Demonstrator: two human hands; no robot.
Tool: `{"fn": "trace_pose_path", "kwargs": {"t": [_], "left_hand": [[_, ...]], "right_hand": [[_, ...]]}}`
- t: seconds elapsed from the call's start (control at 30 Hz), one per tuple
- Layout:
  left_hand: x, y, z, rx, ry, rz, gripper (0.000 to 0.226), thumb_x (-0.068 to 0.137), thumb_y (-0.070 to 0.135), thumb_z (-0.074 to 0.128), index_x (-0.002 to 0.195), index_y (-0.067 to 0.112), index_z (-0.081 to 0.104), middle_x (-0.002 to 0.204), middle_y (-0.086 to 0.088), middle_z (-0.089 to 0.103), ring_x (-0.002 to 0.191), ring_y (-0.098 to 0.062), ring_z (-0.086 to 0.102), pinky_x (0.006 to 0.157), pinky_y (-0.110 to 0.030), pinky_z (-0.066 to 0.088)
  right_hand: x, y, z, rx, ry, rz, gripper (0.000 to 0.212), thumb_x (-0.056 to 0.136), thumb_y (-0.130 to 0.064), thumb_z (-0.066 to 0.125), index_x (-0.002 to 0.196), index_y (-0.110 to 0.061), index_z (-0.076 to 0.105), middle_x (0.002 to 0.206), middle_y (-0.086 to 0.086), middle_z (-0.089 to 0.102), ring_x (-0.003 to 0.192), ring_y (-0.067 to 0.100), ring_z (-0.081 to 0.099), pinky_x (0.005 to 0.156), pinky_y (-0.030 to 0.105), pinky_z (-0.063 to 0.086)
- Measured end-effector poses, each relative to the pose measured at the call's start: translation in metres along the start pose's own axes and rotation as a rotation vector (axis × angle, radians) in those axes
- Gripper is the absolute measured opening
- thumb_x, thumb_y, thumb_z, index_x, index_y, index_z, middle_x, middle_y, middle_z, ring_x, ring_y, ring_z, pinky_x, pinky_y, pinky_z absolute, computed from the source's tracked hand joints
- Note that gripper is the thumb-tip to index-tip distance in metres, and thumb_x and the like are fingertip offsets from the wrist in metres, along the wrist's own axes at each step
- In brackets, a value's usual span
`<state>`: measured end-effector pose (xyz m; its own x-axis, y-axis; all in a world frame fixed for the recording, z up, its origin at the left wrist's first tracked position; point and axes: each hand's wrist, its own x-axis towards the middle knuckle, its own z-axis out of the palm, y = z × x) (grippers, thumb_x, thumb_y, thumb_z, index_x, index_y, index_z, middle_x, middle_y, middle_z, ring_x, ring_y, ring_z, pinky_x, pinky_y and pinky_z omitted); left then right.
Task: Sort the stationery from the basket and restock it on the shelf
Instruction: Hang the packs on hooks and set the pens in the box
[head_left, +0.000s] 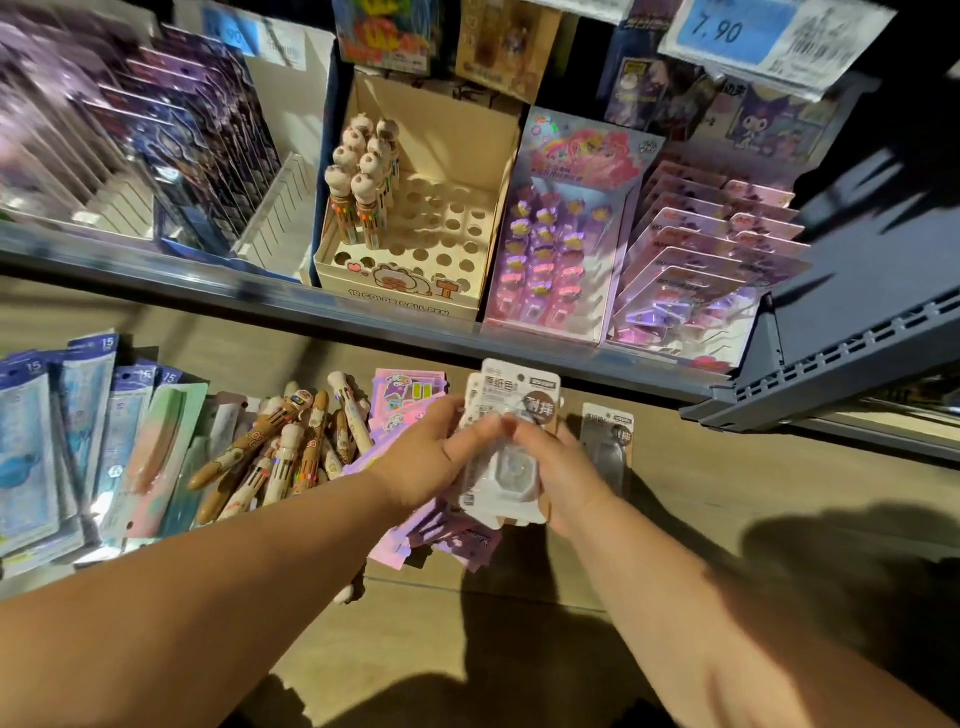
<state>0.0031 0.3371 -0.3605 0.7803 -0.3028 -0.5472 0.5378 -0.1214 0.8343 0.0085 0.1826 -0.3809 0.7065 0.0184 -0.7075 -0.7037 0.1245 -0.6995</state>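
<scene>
Blue ruler packs stand in overlapping rows at your far left, already grouped by kind. Next to them the ten-colour ballpoint pens lie in a loose heap, probably waiting for the half-empty pen display box on the shelf above, where most holes are vacant. Pink card packs are piled just beside the pens, partly under your wrists. Your left hand pinches a small stack of white blister packs, with the thumb laid across the front and the fingers curled behind. You hold the stack upright between both hands, below the shelf edge, likely so you can square the cards and read the label before placing them. Your right hand mirrors the grip: its thumb meets the left thumb on the clear window, and the other fingers wrap behind, mostly hidden. A matching grey blister pack lies flat just right of that hand and looks worth collecting into the stack. I cannot see the basket from here.
</scene>
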Motion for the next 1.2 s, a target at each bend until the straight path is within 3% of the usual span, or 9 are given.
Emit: {"fn": "trace_pose_path", "kwargs": {"t": [0.07, 0.13, 0.2, 0.3, 0.37, 0.47, 0.63, 1.0, 1.2], "left_hand": [[0.005, 0.001, 0.001, -0.133, 0.001, -0.06, 0.065, 0.073, 0.041, 0.072, 0.128, 0.022, 0.043, 0.111, -0.005, 0.067, 0.082, -0.015, 0.068, 0.064, -0.026, 0.053], [0.01, -0.001, -0.002, -0.226, 0.024, -0.111, 0.075, 0.063, 0.03, 0.082, 0.126, 0.019, 0.043, 0.111, -0.01, 0.069, 0.09, -0.026, 0.071, 0.071, -0.036, 0.058], [0.013, -0.002, -0.004, -0.273, 0.03, -0.131, 0.078, 0.058, 0.023, 0.083, 0.124, 0.018, 0.043, 0.11, -0.012, 0.069, 0.091, -0.03, 0.072, 0.076, -0.042, 0.059], [0.014, -0.004, -0.006, -0.284, 0.024, -0.152, 0.076, 0.056, 0.021, 0.083, 0.121, 0.022, 0.043, 0.11, -0.014, 0.068, 0.093, -0.034, 0.071, 0.079, -0.046, 0.058], [0.016, -0.005, -0.006, -0.307, 0.032, -0.159, 0.078, 0.056, 0.021, 0.082, 0.123, 0.022, 0.043, 0.11, -0.014, 0.068, 0.093, -0.035, 0.07, 0.077, -0.045, 0.059], [0.02, -0.005, -0.006, -0.321, 0.044, -0.148, 0.083, 0.058, 0.02, 0.082, 0.13, 0.02, 0.041, 0.113, -0.016, 0.068, 0.093, -0.036, 0.071, 0.072, -0.042, 0.059], [0.029, -0.006, -0.007, -0.302, 0.063, -0.118, 0.081, 0.057, 0.02, 0.083, 0.127, 0.02, 0.043, 0.113, -0.014, 0.068, 0.092, -0.034, 0.072, 0.076, -0.045, 0.059], [0.043, -0.008, -0.004, -0.228, 0.068, -0.129, 0.072, 0.059, 0.022, 0.087, 0.116, 0.025, 0.044, 0.111, -0.01, 0.068, 0.093, -0.032, 0.071, 0.084, -0.05, 0.058], [0.048, -0.009, -0.006, -0.253, 0.051, -0.126, 0.072, 0.061, 0.019, 0.086, 0.12, 0.022, 0.044, 0.109, -0.011, 0.068, 0.09, -0.031, 0.072, 0.075, -0.042, 0.059]], "right_hand": [[0.0, 0.001, 0.012, -0.036, 0.004, -0.003, 0.06, 0.07, -0.053, 0.069, 0.122, -0.024, 0.057, 0.104, 0.007, 0.073, 0.095, 0.027, 0.07, 0.092, 0.049, 0.054], [-0.001, 0.0, 0.017, -0.081, 0.036, 0.013, 0.046, 0.081, -0.064, 0.051, 0.104, -0.026, 0.063, 0.095, 0.006, 0.074, 0.088, 0.024, 0.071, 0.089, 0.044, 0.055], [0.001, 0.0, 0.014, -0.084, 0.082, 0.039, 0.062, 0.085, -0.072, 0.032, 0.091, -0.023, 0.069, 0.086, 0.006, 0.075, 0.084, 0.022, 0.071, 0.082, 0.039, 0.056], [0.016, 0.004, 0.002, -0.118, 0.232, 0.098, 0.088, 0.074, -0.087, 0.026, 0.117, -0.02, 0.064, 0.111, 0.006, 0.07, 0.103, 0.027, 0.065, 0.094, 0.043, 0.049], [0.03, 0.008, -0.021, -0.187, 0.434, 0.084, 0.072, 0.088, -0.074, 0.034, 0.134, -0.022, 0.05, 0.13, 0.004, 0.056, 0.121, 0.031, 0.052, 0.105, 0.049, 0.04], [0.053, 0.021, -0.069, -0.494, 0.6, 0.063, 0.047, 0.09, -0.053, 0.051, 0.122, -0.02, 0.057, 0.127, 0.011, 0.06, 0.112, 0.034, 0.057, 0.1, 0.045, 0.046], [0.066, 0.025, -0.107, -0.876, 0.701, 0.134, 0.05, 0.087, -0.044, 0.064, 0.128, -0.016, 0.053, 0.132, 0.017, 0.049, 0.125, 0.034, 0.044, 0.102, 0.034, 0.037], [0.079, 0.036, -0.11, -0.739, 0.697, 0.159, 0.085, 0.071, -0.022, 0.084, 0.136, -0.013, 0.03, 0.129, 0.02, 0.049, 0.114, 0.039, 0.054, 0.085, 0.04, 0.048], [0.072, 0.036, -0.102, -0.505, 0.532, 0.057, 0.051, 0.079, -0.017, 0.077, 0.124, -0.013, 0.052, 0.116, 0.008, 0.064, 0.101, 0.029, 0.062, 0.079, 0.033, 0.049]]}}
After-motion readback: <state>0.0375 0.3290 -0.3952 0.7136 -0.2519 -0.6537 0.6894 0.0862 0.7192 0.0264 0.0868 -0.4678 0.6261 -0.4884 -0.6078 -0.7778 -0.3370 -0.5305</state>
